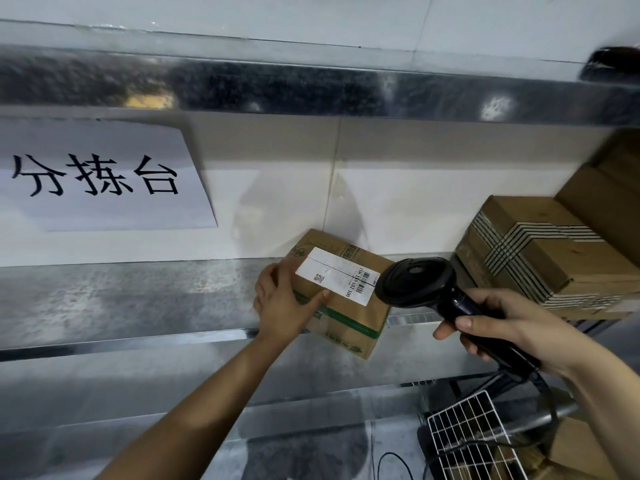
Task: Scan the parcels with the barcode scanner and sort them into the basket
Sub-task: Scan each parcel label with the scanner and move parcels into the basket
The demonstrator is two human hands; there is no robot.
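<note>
A small brown cardboard parcel [346,337] sits at the front edge of a dull galvanised metal shelf [121,296], turned at an angle, one corner overhanging the lip. A green tape band runs round its near side. A white rectangular label [332,271] covers much of its top face, with a small square code and a printed barcode along one end.

The left hand [282,299] grips the parcel's left corner: the fingers curl over the far edge and the thumb lies flat along the top, just beside the label.

The right hand [519,330] wraps round the handle of a glossy black plastic scanner [415,278]. Its rounded head hangs just over the label's barcode end; whether it touches the parcel cannot be told. A dark cable [549,407] drops from the base of the handle.

To the right on the same shelf stands a second cardboard box [554,258] crossed with bands of black-and-white striped tape, and a larger plain box [613,192] leans behind it.

Below, at lower right, is the corner of a white wire-grid basket [464,431], with more cardboard beside it.

On the smooth pale wall behind the shelf hangs a white paper sign [100,174] with three large black characters. A second mottled metal shelf [277,84] runs above.
</note>
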